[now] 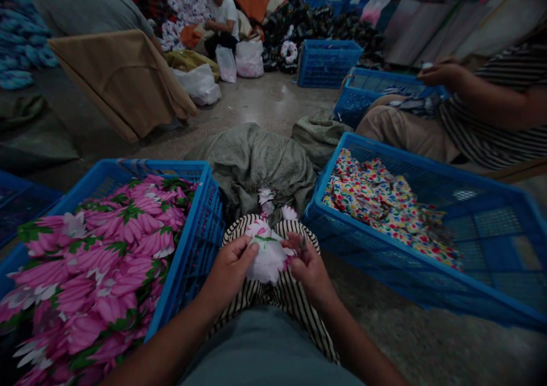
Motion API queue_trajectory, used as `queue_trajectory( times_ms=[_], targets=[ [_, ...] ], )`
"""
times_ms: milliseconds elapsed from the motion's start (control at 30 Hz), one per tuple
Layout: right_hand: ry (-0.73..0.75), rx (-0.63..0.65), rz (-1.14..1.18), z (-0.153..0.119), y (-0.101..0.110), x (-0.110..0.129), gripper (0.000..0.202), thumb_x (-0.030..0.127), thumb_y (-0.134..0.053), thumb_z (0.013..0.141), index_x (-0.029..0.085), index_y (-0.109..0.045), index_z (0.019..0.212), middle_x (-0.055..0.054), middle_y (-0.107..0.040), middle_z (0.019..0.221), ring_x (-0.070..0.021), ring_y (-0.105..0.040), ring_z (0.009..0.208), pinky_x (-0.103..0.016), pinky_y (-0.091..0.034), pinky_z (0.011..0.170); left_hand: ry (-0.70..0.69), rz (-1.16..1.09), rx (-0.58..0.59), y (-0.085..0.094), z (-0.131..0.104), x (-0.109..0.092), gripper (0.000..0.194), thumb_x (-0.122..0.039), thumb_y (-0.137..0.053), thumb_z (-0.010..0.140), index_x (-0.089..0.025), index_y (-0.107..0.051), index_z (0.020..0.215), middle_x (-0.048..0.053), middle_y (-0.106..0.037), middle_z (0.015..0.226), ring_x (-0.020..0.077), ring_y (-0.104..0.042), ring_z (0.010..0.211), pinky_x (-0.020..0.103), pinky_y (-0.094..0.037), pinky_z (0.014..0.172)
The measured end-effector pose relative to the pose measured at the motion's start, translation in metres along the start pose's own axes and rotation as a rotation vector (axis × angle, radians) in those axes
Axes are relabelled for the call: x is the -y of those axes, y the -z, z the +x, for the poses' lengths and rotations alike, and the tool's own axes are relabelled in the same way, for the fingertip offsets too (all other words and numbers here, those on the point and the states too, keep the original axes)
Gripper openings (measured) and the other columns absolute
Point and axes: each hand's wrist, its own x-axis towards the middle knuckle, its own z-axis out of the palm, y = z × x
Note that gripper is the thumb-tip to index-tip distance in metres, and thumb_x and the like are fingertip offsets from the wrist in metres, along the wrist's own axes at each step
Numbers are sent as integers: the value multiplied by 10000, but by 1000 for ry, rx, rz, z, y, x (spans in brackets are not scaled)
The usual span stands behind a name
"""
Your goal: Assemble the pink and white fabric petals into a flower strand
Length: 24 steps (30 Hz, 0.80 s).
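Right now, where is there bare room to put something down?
Bare floor lies between the brown cloth and far crates, and between the right crate and lap. The right crate's right end looks free. Crowded: the left crate, heaped with pink pieces; the lap, under the held piece.

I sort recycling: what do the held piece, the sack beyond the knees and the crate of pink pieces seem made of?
Held piece: probably thin matte fabric, softly creased. Sack: dull, perhaps woven plastic or cloth, with a frayed edge. Crate: likely moulded plastic, slightly shiny, with latticed walls.
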Motion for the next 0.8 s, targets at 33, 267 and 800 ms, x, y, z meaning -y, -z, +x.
queue_trajectory(
  times_ms=[33, 267, 800],
  targets=[
    [-4, 18, -14, 2, -4, 2, 344, 282, -718, 607, 193, -576, 907, 11, -580, 732, -79, -433, 504, -190, -354, 453, 26, -84, 29, -5, -1, 0, 214, -367, -561, 750, -159, -610, 747, -22, -575, 596, 113, -492, 534, 204, -383, 509],
    [-75, 92, 88, -2, -4, 10, 262, 367, -648, 705, 160, -500, 640, 63, -397, 512, -60, -311, 436, -184, -231, 398, 119, -327, 160, -11, -5, 5, 225, -317, -607, 726, -164, -603, 890, 3, -620, 701, 119, -549, 610, 225, -426, 594],
    [-62, 82, 137, -4, 5, 13, 372, 418, -549, 785, 187, -385, 543, 91, -279, 424, -56, -205, 371, -196, -170, 364, 233, -454, -12, -22, -9, -4, 184, -329, -626, 700, -184, -517, 728, -55, -568, 533, 83, -515, 422, 182, -397, 427]
  ],
)
